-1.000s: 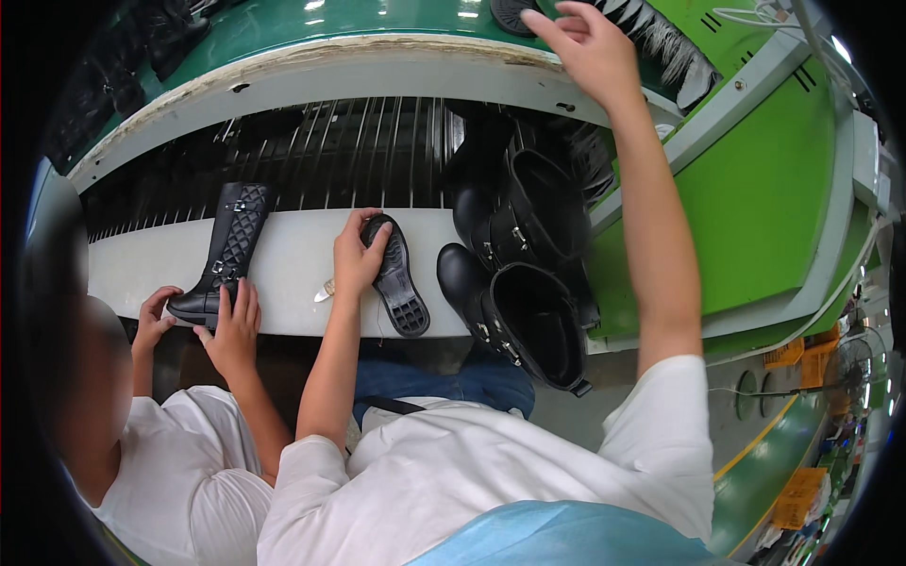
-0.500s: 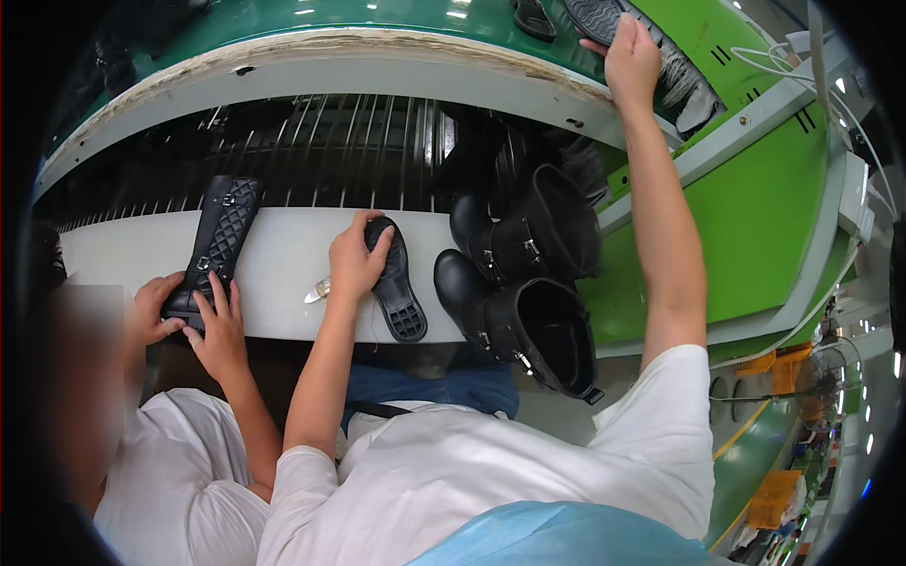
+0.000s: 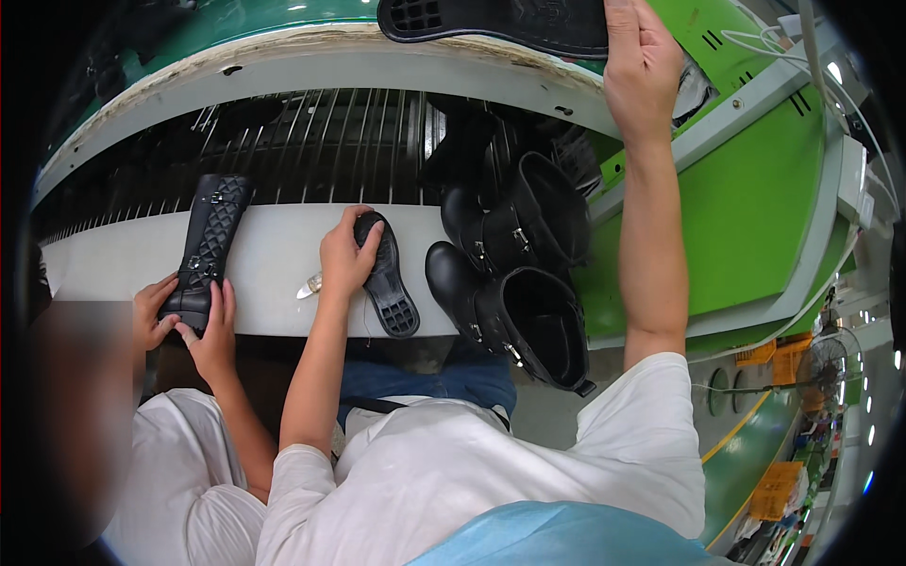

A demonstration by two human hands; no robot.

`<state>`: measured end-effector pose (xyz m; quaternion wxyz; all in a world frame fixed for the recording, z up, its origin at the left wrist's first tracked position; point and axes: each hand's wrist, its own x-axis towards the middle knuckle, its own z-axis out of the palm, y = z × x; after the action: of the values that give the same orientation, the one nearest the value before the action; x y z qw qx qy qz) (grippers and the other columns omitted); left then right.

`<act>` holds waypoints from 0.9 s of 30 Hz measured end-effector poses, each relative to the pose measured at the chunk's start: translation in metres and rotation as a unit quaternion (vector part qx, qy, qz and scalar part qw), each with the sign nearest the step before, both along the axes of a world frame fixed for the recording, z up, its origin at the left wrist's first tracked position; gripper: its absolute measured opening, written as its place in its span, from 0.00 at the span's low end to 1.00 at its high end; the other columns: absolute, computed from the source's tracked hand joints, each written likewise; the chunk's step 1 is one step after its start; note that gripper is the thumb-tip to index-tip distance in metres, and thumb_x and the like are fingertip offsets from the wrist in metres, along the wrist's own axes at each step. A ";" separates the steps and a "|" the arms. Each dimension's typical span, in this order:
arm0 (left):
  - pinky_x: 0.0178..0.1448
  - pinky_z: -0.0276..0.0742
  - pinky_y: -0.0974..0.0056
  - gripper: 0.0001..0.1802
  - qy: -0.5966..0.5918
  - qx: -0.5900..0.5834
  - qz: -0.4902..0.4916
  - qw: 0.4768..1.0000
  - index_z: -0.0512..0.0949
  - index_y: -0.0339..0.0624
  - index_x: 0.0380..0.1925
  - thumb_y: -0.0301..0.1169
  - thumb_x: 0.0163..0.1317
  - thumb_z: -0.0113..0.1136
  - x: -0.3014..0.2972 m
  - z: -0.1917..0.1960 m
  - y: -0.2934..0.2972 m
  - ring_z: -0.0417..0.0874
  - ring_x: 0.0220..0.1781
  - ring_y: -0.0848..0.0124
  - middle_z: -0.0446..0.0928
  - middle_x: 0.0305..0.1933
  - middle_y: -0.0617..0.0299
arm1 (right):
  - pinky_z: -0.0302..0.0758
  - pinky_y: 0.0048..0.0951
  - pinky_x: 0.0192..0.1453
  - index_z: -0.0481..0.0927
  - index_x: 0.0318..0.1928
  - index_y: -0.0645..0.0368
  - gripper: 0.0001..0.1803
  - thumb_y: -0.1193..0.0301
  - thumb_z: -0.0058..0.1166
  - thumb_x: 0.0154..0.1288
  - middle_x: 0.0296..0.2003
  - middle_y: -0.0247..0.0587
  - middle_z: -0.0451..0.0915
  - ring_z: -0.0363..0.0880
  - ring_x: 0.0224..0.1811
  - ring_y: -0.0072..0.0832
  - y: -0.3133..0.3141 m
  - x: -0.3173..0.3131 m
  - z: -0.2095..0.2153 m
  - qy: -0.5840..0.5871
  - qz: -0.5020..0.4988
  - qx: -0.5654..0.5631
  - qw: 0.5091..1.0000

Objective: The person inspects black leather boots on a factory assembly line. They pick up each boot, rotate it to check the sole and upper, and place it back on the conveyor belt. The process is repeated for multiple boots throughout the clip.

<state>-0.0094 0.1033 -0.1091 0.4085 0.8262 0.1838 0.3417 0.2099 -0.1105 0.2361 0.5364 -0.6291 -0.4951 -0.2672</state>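
Observation:
On the white work shelf, my left hand (image 3: 347, 250) grips a black shoe sole (image 3: 392, 283) by its upper end, its hollow grid side facing up. High at the right, over the green surface, my right hand (image 3: 644, 71) is closed on the end of another black sole (image 3: 500, 26), which lies sideways and is cut off by the picture's top edge. A pair of black ankle boots with buckled straps, one farther boot (image 3: 528, 212) and one nearer boot (image 3: 528, 325), stands just right of the left hand's sole. Beside my left wrist lies a small silver-coloured tool (image 3: 310, 286).
At the left, a co-worker's hands (image 3: 212, 335) hold a tall black quilted boot (image 3: 209, 250) on the shelf (image 3: 274, 255). Metal rods (image 3: 330, 141) run behind it. A curved grey rim (image 3: 311, 80) bounds the green surface (image 3: 255, 28); a green panel (image 3: 717, 245) stands right.
My right hand has drawn its sole nearer and turned it sideways toward the left. My left hand keeps its hold on the other sole. The co-worker's fingers have shifted on the quilted boot.

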 end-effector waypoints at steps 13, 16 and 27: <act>0.48 0.87 0.51 0.18 -0.013 0.011 0.001 1.000 0.86 0.44 0.57 0.40 0.75 0.74 -0.003 0.002 0.000 0.94 0.40 0.47 0.92 0.42 0.47 | 0.78 0.26 0.50 0.88 0.53 0.69 0.20 0.63 0.51 0.95 0.42 0.30 0.87 0.80 0.44 0.15 0.009 0.006 0.002 0.004 -0.010 -0.006 1.000; 0.46 0.85 0.51 0.18 0.015 0.016 0.013 1.000 0.86 0.44 0.58 0.41 0.75 0.73 -0.007 0.004 0.002 0.93 0.37 0.48 0.92 0.42 0.47 | 0.78 0.28 0.48 0.87 0.50 0.69 0.23 0.59 0.50 0.94 0.41 0.33 0.88 0.80 0.42 0.19 0.046 0.025 0.016 0.074 0.011 0.059 0.996; 0.44 0.83 0.54 0.17 -0.036 -0.051 0.000 0.998 0.87 0.43 0.57 0.39 0.76 0.74 0.001 -0.007 0.007 0.91 0.35 0.54 0.92 0.41 0.47 | 0.84 0.33 0.62 0.87 0.65 0.65 0.26 0.54 0.65 0.85 0.51 0.43 0.92 0.89 0.54 0.28 0.057 0.025 0.025 0.133 0.079 -0.187 0.970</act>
<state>-0.0081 0.1103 -0.1160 0.4568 0.7914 0.1862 0.3611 0.2353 -0.0533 0.2607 0.4895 -0.7070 -0.5089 -0.0402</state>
